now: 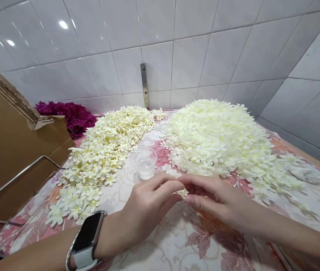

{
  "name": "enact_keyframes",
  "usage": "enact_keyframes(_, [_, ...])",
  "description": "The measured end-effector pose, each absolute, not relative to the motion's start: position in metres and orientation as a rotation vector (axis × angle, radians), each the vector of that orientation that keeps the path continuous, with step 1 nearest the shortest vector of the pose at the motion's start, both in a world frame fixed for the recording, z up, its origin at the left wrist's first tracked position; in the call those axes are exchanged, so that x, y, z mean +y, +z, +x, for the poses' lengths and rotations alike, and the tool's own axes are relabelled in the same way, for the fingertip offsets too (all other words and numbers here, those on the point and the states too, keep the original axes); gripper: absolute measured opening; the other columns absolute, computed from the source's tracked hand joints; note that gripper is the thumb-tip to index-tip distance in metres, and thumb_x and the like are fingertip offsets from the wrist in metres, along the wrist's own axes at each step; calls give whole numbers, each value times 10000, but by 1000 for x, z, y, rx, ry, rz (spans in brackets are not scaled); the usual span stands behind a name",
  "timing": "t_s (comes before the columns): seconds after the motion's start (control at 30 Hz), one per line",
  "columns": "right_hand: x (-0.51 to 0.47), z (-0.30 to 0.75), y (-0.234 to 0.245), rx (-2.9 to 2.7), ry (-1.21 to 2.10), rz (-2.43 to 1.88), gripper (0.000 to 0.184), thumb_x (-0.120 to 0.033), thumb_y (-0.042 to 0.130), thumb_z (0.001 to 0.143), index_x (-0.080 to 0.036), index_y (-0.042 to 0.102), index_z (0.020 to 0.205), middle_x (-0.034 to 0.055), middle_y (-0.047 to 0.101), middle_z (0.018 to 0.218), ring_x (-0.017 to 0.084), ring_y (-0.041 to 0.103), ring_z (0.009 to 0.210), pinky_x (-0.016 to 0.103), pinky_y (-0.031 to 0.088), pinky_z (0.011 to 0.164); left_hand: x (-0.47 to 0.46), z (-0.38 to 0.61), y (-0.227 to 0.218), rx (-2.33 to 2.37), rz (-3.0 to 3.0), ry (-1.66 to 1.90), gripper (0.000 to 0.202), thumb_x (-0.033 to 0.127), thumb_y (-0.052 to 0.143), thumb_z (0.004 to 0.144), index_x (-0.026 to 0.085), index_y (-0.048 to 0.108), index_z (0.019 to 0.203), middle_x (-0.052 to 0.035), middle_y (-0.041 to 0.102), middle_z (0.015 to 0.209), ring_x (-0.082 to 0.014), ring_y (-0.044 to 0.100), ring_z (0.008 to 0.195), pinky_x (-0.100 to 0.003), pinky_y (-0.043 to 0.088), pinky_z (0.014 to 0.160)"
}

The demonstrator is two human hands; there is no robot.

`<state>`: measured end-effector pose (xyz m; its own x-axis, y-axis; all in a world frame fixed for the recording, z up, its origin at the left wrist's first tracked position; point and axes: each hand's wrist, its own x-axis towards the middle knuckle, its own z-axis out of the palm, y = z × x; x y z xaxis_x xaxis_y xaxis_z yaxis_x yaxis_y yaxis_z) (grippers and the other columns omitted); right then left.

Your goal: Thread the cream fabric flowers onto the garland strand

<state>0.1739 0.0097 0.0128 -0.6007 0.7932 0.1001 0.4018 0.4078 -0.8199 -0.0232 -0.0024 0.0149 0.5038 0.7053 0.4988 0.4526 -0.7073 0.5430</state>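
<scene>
My left hand (151, 199), a smartwatch (88, 235) on its wrist, meets my right hand (215, 199) in front of the flower piles. Between the closed fingertips of both hands shows a small white flower (183, 192), partly hidden by the fingers. Just beyond them stands a clear plastic cup (145, 163) that looks to hold some clear liquid. To its left lies a heap of cream five-petalled flowers (106, 146). A larger heap of pale white flowers (216, 135) spreads to the right, its near edge close behind my right hand.
Purple flowers (72, 114) lie at the back left, beside a cardboard box (21, 124). A bent metal wire (19, 177) runs in front of the box. The patterned tablecloth (148, 248) reaches back to a tiled wall (191, 56) with a metal bracket (145, 86).
</scene>
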Motion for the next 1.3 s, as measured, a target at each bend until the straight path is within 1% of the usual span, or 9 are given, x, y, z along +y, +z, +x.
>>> enact_keyframes(0.1, [5, 179, 0, -2121, 759, -1071, 213, -221, 461, 892, -195, 565, 1076, 59, 669, 921, 179, 631, 803, 289, 512, 677, -2, -13, 10, 1159, 1684, 934, 164, 235, 678, 759, 203, 571, 879, -26, 635, 838, -173, 635, 788, -256, 514, 681])
enact_keyframes(0.2, [1, 181, -9, -2169, 428, -985, 221, -148, 434, 887, -183, 541, 1078, 79, 661, 896, 187, 638, 790, 289, 526, 648, -3, -3, 11, 1058, 1095, 737, 191, 288, 689, 747, 174, 612, 880, -15, 637, 771, -141, 619, 731, -217, 483, 639])
enact_keyframes(0.4, [-6, 176, -13, -2339, -115, -794, 268, -73, 384, 898, -52, 540, 1114, 201, 655, 980, 252, 650, 886, 341, 550, 704, -2, 3, 5, 876, 863, 727, 182, 304, 709, 741, 126, 735, 717, -14, 633, 653, -97, 559, 674, -182, 439, 675])
enact_keyframes(0.53, [-12, 173, -9, -2489, -450, -676, 342, -31, 313, 883, 6, 568, 1108, 222, 691, 985, 300, 656, 912, 394, 549, 736, -4, -4, 2, 799, 907, 647, 158, 248, 625, 830, 172, 751, 885, -22, 678, 773, -106, 577, 737, -208, 441, 748])
enact_keyframes(0.67, [-18, 171, -10, -2592, -592, -683, 387, -7, 303, 840, -2, 598, 1090, 220, 698, 948, 292, 664, 803, 386, 538, 623, -11, -11, 6, 711, 946, 534, 254, 167, 570, 863, 212, 699, 1076, -50, 690, 994, -158, 604, 913, -280, 427, 884])
enact_keyframes(0.83, [-16, 170, -16, -2569, -415, -803, 337, 18, 322, 814, -86, 637, 874, 151, 660, 764, 237, 600, 629, 342, 449, 497, -10, -12, 15, 675, 933, 462, 301, 167, 584, 851, 263, 674, 1122, -40, 687, 1087, -180, 600, 1047, -313, 383, 998])
enact_keyframes(0.93, [-13, 170, -15, -2463, -200, -880, 297, -8, 350, 830, -150, 563, 678, 61, 546, 601, 173, 498, 516, 295, 382, 459, -7, -11, 19, 746, 1027, 449, 261, 165, 573, 849, 261, 704, 1053, -31, 703, 1056, -180, 622, 1014, -302, 424, 952])
enact_keyframes(1.03, [-11, 171, -12, -2368, -48, -949, 318, -75, 336, 881, -177, 495, 626, 6, 461, 538, 126, 408, 456, 257, 321, 440, -8, -12, 17, 826, 1151, 515, 243, 193, 566, 843, 278, 703, 1026, -12, 713, 1018, -177, 628, 985, -282, 460, 893])
enact_keyframes(1.3, [-1, 179, -6, -2262, 292, -1200, 383, -228, 381, 930, -209, 344, 550, -44, 415, 467, 94, 406, 412, 228, 307, 443, -10, -22, 2, 1107, 1329, 693, 260, 307, 564, 842, 257, 604, 1094, -28, 660, 954, -152, 594, 799, -236, 465, 668])
